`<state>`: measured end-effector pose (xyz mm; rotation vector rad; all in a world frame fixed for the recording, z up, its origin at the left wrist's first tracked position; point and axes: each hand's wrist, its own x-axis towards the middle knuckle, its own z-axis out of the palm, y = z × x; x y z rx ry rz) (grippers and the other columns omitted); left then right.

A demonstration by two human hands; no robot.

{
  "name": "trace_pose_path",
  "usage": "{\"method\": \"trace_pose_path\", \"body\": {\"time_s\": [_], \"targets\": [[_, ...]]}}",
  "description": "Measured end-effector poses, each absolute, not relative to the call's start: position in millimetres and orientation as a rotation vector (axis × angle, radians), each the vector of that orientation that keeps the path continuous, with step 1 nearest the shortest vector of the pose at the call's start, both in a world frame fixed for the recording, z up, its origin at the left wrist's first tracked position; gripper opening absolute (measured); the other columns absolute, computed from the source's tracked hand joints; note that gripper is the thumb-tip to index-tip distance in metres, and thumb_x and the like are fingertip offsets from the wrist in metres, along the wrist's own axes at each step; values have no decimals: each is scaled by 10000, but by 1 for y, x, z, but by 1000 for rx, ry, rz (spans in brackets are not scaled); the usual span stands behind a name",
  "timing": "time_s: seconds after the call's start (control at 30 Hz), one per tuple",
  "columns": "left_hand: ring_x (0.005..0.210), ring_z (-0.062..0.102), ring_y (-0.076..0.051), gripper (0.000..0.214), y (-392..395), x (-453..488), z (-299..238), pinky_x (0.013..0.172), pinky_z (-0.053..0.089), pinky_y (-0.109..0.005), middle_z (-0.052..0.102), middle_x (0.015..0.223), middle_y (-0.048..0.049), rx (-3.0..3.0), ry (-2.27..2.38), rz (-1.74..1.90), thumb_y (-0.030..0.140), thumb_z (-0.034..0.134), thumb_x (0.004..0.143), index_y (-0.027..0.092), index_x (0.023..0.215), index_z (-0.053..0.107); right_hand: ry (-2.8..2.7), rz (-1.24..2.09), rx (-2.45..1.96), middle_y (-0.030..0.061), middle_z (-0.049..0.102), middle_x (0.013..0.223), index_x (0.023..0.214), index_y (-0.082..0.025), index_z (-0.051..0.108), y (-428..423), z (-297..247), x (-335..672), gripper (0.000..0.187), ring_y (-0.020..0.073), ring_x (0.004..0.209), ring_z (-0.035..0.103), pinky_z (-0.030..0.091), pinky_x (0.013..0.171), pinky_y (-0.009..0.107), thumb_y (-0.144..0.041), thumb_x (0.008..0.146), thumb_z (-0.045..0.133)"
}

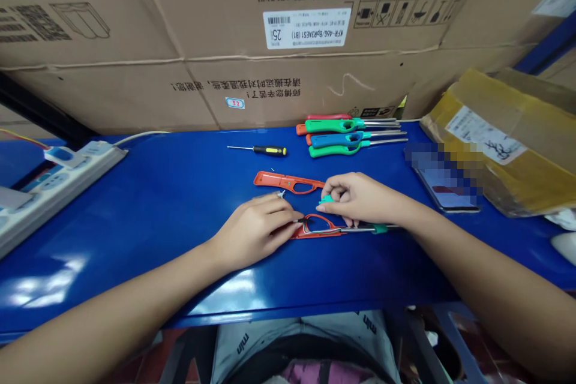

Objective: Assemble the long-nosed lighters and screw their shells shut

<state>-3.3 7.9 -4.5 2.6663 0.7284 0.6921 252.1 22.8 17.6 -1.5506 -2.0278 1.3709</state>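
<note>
An opened orange gas lighter (320, 231) lies on the blue table, its inside facing up with thin wires and a metal tube showing. My left hand (258, 225) is closed over its handle end; the fingertips pinch near a small black part and cover most of the handle. In my right hand (360, 198) a small green plastic piece (326, 198) is held between thumb and fingers, just above the lighter. The lower fingers of that hand reach down by the metal tube. Behind both hands rests the loose orange casing half (288, 182), one end hidden by my right hand.
A yellow-black screwdriver (270, 150) lies behind the casing half. Several assembled lighters (335, 126) are piled near the large cardboard box (225, 84). A phone (443, 183) and a taped carton (504, 144) are at right, a power strip (58, 180) at left.
</note>
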Motion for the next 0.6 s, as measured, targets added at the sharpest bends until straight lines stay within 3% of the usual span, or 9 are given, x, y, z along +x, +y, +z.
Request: {"method": "trace_pose_path", "body": {"time_s": [0.2, 0.37, 0.47, 0.6], "targets": [[878, 656, -173, 163, 15, -4, -5, 804, 543, -317, 721, 962, -65, 2558, 717, 781, 172, 627, 950, 146, 1065, 738, -1916, 1370, -1324, -72, 513, 604, 915, -167, 666, 22, 15, 245, 312, 72, 541, 473, 391, 513, 209, -390, 746, 805], [843, 646, -157, 158, 14, -6, -3, 793, 537, -300, 721, 928, -64, 2574, 659, 894, 150, 654, 937, 139, 1068, 743, -1767, 1629, -1338, -32, 622, 666, 972, -152, 657, 21, 15, 243, 360, 101, 566, 575, 482, 561, 250, -374, 729, 802], [810, 641, -153, 164, 12, -7, -3, 774, 537, -296, 724, 907, -62, 2593, 645, 946, 143, 671, 923, 141, 1067, 748, -1722, 1764, -1296, 17, 705, 817, 1018, -149, 684, 21, 16, 244, 421, 130, 690, 652, 538, 685, 289, -393, 705, 826], [793, 650, -160, 169, 12, -7, -4, 758, 546, -303, 730, 892, -71, 2592, 647, 994, 137, 685, 904, 132, 1061, 749, -1769, 1871, -1231, 38, 736, 940, 1078, -167, 728, 20, 22, 245, 406, 143, 798, 672, 523, 721, 279, -393, 748, 804]]}}
